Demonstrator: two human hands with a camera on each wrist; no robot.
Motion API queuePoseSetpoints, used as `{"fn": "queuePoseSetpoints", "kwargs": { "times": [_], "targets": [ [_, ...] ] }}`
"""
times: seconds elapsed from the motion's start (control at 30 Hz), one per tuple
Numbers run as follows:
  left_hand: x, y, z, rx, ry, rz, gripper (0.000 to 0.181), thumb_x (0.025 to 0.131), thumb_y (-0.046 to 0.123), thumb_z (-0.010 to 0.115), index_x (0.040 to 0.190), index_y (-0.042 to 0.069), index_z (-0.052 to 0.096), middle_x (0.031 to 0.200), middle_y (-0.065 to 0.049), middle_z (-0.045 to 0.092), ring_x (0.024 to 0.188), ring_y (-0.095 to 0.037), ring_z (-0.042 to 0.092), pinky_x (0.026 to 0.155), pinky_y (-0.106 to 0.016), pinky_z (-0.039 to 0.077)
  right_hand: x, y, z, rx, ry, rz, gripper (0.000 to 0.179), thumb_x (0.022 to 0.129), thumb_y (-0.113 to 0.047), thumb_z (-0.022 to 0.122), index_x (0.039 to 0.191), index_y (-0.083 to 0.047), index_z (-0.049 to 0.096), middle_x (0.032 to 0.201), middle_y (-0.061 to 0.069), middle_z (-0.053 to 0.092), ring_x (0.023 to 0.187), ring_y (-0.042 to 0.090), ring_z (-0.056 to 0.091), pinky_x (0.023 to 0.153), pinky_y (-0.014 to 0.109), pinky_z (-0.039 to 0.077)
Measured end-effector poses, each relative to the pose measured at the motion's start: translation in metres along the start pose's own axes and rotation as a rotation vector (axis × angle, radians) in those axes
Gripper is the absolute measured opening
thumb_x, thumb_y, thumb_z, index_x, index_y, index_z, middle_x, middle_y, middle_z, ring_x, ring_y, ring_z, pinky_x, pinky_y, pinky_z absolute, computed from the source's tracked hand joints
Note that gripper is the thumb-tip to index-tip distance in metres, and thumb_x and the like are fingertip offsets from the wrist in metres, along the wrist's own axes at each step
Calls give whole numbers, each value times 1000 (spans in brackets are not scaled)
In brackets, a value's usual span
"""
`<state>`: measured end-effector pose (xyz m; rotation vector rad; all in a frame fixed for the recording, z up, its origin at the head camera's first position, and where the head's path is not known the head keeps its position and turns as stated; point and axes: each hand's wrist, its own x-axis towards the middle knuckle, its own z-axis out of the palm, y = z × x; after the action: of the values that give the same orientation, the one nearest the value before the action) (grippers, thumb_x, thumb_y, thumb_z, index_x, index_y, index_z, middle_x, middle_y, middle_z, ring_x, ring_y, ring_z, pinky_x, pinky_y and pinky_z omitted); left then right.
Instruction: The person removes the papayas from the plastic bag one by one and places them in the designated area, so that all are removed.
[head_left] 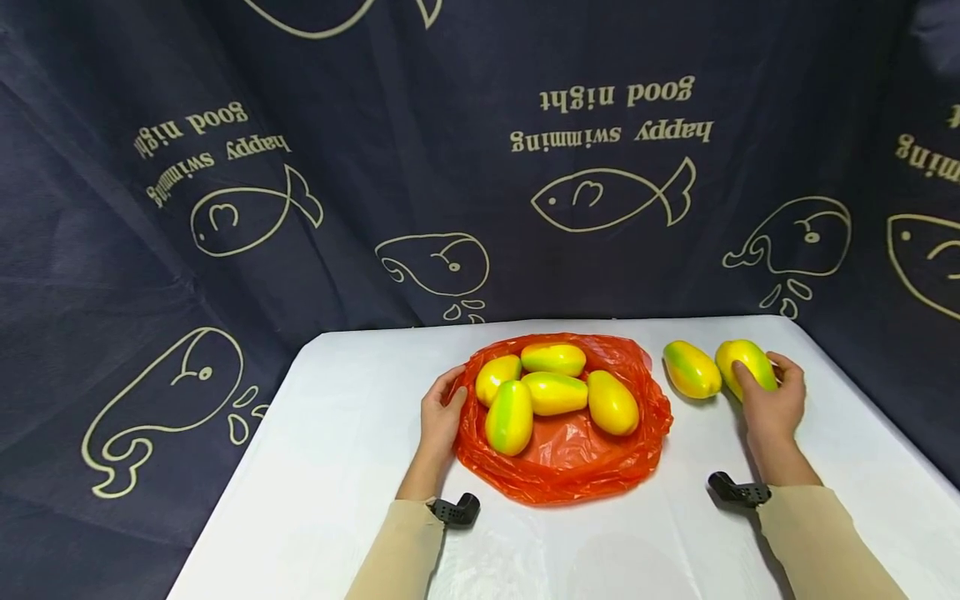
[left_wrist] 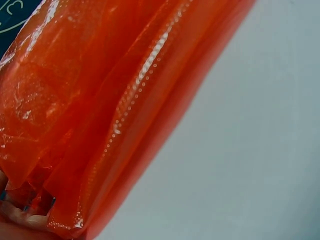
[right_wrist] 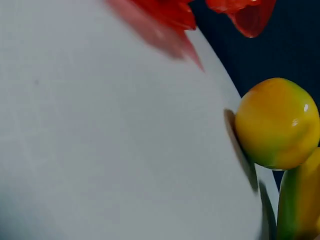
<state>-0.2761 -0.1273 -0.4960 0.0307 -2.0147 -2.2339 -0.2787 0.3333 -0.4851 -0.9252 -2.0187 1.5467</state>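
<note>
Five fruits [head_left: 510,417] are in the red bag [head_left: 566,446], pinched at its left edge by the left hand [head_left: 442,412], while right of it remain a loose fruit [head_left: 692,369] and another fruit [head_left: 742,358] the right hand [head_left: 775,408] grips.

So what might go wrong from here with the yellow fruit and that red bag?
The right hand grips a glossy fruit that might slip. The loose fruit beside it could get nudged and roll. The thin red bag, its edge in the left hand, might tear if tugged.
</note>
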Motion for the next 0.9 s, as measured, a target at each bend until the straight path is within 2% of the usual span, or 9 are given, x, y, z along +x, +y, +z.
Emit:
{"fn": "queuePoseSetpoints", "kwargs": {
  "times": [0.17,0.5,0.7,0.9],
  "targets": [
    [0,0,1,0,0,5,36,100,9,53,134,18,61,140,-4,59,126,-22,58,100,-29,55,2,0,3,-65,-6,-24,65,94,-43,63,151,-27,37,154,10,35,143,26,31,125,38,26],
    [-1,0,1,7,-7,5,37,100,7,53,135,18,61,141,-5,58,126,-23,58,100,-30,55,4,6,5,-148,-32,-80,70,96,-44,59,154,-15,33,155,17,33,142,33,32,125,44,26],
    [0,1,0,-3,5,-20,36,100,8,54,133,19,62,140,-3,59,126,-22,57,101,-31,55,1,5,5,-184,-51,-93,72,98,-45,56,156,-14,29,158,18,30,144,35,31,125,46,24],
    [1,-1,0,-8,0,-11,37,100,8,53,135,18,61,142,-5,58,128,-24,56,102,-32,54,-3,4,5,-179,-32,-115,71,97,-42,57,155,-12,29,157,19,31,143,36,32,124,48,25]
  ]
}}
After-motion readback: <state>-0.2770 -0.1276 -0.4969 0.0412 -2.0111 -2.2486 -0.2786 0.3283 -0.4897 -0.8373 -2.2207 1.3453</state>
